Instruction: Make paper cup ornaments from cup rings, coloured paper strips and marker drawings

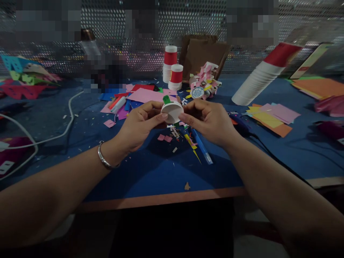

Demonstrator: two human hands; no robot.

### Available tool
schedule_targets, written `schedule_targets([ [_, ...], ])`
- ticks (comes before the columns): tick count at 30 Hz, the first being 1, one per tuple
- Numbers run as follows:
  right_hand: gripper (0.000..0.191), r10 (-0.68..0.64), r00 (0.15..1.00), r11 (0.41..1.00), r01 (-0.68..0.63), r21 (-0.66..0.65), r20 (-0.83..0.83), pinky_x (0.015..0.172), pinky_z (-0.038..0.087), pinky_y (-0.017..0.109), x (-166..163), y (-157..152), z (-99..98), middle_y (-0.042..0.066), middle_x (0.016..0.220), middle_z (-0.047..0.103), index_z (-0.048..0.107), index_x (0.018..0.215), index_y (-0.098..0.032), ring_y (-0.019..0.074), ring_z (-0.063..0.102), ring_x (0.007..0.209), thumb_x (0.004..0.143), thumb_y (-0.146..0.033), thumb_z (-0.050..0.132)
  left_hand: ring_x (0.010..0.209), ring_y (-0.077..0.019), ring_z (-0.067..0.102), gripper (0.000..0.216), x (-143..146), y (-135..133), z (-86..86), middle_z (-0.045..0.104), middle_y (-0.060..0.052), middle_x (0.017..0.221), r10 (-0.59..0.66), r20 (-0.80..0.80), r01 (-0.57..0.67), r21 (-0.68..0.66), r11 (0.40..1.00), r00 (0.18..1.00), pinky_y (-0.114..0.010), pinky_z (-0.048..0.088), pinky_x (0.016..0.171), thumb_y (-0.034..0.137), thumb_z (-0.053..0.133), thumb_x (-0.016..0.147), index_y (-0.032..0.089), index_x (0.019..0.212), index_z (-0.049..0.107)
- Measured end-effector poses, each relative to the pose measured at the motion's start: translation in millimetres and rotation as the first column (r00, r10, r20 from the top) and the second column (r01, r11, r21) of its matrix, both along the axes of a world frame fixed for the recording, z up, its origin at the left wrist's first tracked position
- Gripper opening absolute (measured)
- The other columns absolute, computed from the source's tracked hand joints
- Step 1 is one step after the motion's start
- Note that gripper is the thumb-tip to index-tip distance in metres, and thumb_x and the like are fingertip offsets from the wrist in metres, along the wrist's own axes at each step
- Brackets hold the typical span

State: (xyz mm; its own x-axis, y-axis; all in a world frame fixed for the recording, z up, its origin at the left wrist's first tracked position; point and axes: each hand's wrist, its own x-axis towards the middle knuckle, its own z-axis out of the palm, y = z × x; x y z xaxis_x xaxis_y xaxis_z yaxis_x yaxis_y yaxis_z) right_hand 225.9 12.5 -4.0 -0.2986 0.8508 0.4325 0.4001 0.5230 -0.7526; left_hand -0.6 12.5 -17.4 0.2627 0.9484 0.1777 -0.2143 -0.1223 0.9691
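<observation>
Between my two hands, above the blue table, is a white paper cup (172,111) with its round face turned toward me. A green paper piece (166,100) sticks up at its upper rim. My left hand (142,123) pinches the cup's left edge, thumb in front. From the other side, my right hand (209,120) grips the right edge, its thumb also on the front. The fingers behind the cup are partly hidden. Below lie small paper scraps (174,132) and a blue pen-like stick (202,147).
Stacked paper cups (176,77) stand at the back, beside a pink-and-white paper craft (205,82). A taller cup stack (258,80) leans at the right, near coloured paper sheets (271,116). Markers (117,104) lie left of centre. A white cable (70,107) crosses the left side.
</observation>
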Motion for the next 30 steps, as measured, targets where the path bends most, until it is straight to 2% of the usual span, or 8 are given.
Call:
schedule_targets([
  [4, 0.047, -0.022, 0.999, 1.0, 0.022, 0.006, 0.03, 0.062, 0.045, 0.03, -1, -1, -1.9, 0.004, 0.088, 0.075, 0.077, 0.097, -0.019, 0.0157, 0.06, 0.071, 0.087, -0.065, 0.081, 0.093, -0.0158, 0.072, 0.023, 0, 4, -5.9, 0.079, -0.002, 0.102, 0.054, 0.019, -0.054, 0.003, 0.999, 0.998, -0.027, 0.061, 0.079, 0.029, 0.087, 0.087, 0.022, 0.107, 0.078],
  [8, 0.031, -0.056, 0.996, 0.998, 0.054, 0.029, 0.076, 0.064, 0.045, 0.031, 3, 3, -2.0, 0.003, 0.085, 0.074, 0.076, 0.097, -0.019, 0.0144, 0.058, 0.068, 0.092, -0.05, 0.078, 0.092, -0.0156, 0.07, 0.018, -1, 5, -5.9, 0.078, -0.001, 0.103, 0.088, 0.083, -0.082, -0.068, 0.994, 0.993, -0.028, 0.059, 0.079, 0.027, 0.085, 0.089, 0.023, 0.105, 0.077],
  [14, 0.017, -0.237, 0.963, 0.97, 0.229, 0.076, 0.13, 0.069, 0.047, 0.035, 40, 9, 3.4, 0.005, 0.089, 0.076, 0.075, 0.096, -0.021, 0.017, 0.062, 0.07, 0.092, -0.038, 0.077, 0.089, -0.0149, 0.07, 0.02, -3, 2, -4.7, 0.079, -0.001, 0.104, 0.049, 0.125, -0.033, -0.125, 0.992, 0.991, -0.029, 0.058, 0.082, 0.025, 0.087, 0.087, 0.023, 0.105, 0.078],
  [17, 0.015, -0.417, 0.88, 0.908, 0.41, 0.083, 0.227, 0.072, 0.047, 0.038, 75, 4, 7.1, 0.008, 0.089, 0.077, 0.076, 0.096, -0.021, 0.0209, 0.065, 0.073, 0.089, -0.033, 0.079, 0.086, -0.0137, 0.069, 0.017, -3, 2, -3.9, 0.078, -0.001, 0.1, 0.026, 0.137, -0.002, -0.174, 0.985, 0.99, -0.028, 0.058, 0.08, 0.018, 0.084, 0.087, 0.022, 0.103, 0.079],
  [21, 0.011, -0.63, 0.688, 0.768, 0.621, 0.158, 0.36, 0.076, 0.047, 0.04, 118, -8, 1.2, 0.01, 0.09, 0.077, 0.074, 0.093, -0.022, 0.022, 0.065, 0.073, 0.086, -0.028, 0.079, 0.085, -0.0149, 0.069, 0.012, -2, 5, -5.1, 0.077, -0.002, 0.097, 0.023, 0.138, 0.011, -0.239, 0.971, 0.99, -0.027, 0.057, 0.076, 0.016, 0.076, 0.09, 0.021, 0.1, 0.079],
  [24, 0.017, -0.643, 0.623, 0.739, 0.656, 0.15, 0.446, 0.078, 0.047, 0.042, 136, -11, -12.8, 0.012, 0.092, 0.074, 0.07, 0.09, -0.024, 0.0262, 0.067, 0.081, 0.086, -0.036, 0.081, 0.087, -0.0173, 0.07, 0.013, -1, 6, -6.9, 0.077, -0.003, 0.096, 0.023, 0.127, 0.014, -0.281, 0.96, 0.992, -0.029, 0.058, 0.074, 0.017, 0.071, 0.092, 0.022, 0.102, 0.078],
  [26, 0.025, -0.619, 0.611, 0.754, 0.637, 0.157, 0.494, 0.081, 0.047, 0.044, 142, -9, -23.2, 0.013, 0.094, 0.073, 0.069, 0.093, -0.023, 0.0286, 0.066, 0.087, 0.085, -0.042, 0.083, 0.084, -0.0175, 0.07, 0.013, 0, 6, -7.0, 0.076, -0.003, 0.092, 0.023, 0.12, 0.014, -0.296, 0.955, 0.992, -0.03, 0.057, 0.072, 0.016, 0.07, 0.091, 0.022, 0.1, 0.077],
  [30, 0.039, -0.641, 0.56, 0.719, 0.678, 0.155, 0.525, 0.081, 0.051, 0.044, 148, -2, -38.0, 0.01, 0.094, 0.071, 0.068, 0.102, -0.021, 0.0279, 0.065, 0.086, 0.078, -0.044, 0.088, 0.079, -0.0159, 0.069, 0.012, 1, 3, -4.5, 0.073, -0.002, 0.087, 0.019, 0.109, 0.014, -0.288, 0.957, 0.994, -0.029, 0.057, 0.07, 0.013, 0.066, 0.09, 0.02, 0.096, 0.074],
])
